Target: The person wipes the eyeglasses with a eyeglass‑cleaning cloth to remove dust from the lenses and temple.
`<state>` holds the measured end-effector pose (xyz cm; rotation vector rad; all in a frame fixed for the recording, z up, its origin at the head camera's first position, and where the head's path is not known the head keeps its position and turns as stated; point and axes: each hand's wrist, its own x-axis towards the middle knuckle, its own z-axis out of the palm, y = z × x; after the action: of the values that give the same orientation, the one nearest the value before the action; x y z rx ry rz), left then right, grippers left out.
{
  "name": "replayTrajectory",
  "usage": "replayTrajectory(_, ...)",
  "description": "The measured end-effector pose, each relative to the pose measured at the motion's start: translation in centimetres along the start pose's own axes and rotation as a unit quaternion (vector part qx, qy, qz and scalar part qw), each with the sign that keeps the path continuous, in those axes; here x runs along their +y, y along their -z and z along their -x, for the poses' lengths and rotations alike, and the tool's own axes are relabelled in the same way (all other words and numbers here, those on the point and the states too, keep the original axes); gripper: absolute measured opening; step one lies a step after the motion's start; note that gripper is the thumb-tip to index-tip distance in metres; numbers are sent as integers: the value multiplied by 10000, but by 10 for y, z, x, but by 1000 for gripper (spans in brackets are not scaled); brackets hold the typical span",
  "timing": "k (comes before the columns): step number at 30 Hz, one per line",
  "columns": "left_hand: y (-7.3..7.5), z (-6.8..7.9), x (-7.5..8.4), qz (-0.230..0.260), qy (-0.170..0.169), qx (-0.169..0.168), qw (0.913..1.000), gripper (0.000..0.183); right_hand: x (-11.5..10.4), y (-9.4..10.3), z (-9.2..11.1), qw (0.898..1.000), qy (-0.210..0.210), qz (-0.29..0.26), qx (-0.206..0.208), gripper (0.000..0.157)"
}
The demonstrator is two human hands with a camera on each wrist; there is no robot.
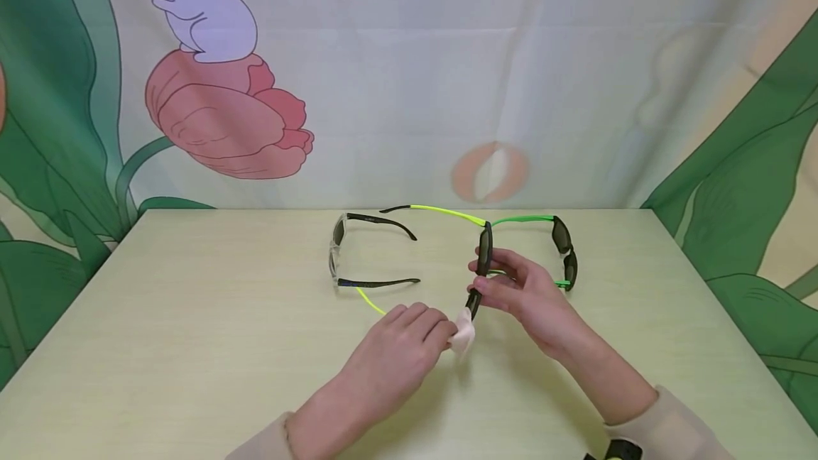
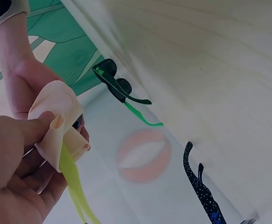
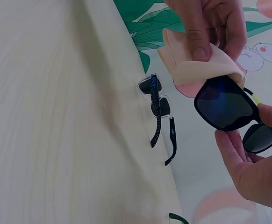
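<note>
My right hand (image 1: 530, 297) holds a pair of black sunglasses (image 3: 224, 103) with yellow temples, thumb and fingers pinching the frame near the bridge. With my left hand (image 1: 402, 346) I pinch a pale pink cloth (image 3: 196, 67), folded over the outer end of one lens and the temple hinge. In the left wrist view a yellow temple (image 2: 70, 172) comes out below the cloth, beside my left fingers. The cloth hides that corner of the frame. Both lenses show in the right wrist view, one partly behind my right fingers.
On the pale table (image 1: 192, 318), clear-framed sunglasses (image 1: 334, 254) with dark speckled temples stand left of the held pair. Black sunglasses with green temples (image 1: 562, 254) stand to the right, partly behind my right hand. A printed curtain (image 1: 396, 91) hangs along the table's far edge.
</note>
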<state>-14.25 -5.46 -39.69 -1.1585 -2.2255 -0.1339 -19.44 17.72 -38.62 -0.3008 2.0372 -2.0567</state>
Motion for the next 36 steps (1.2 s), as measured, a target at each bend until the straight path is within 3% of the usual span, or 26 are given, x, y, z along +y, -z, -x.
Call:
replayTrajectory(17, 3, 12, -11, 419, 128, -218, 9988, 37, -7, 12, 3, 9987, -171, 471, 76, 58)
replayTrajectory(29, 3, 25, -23, 990, 633, -223, 9928, 38, -10, 26, 4, 9974, -285, 658, 27, 57)
replayTrajectory(36, 7, 29, -32, 1237, 854, -501, 9874, 28, -10, 31, 5, 9971, -370, 661, -99, 58)
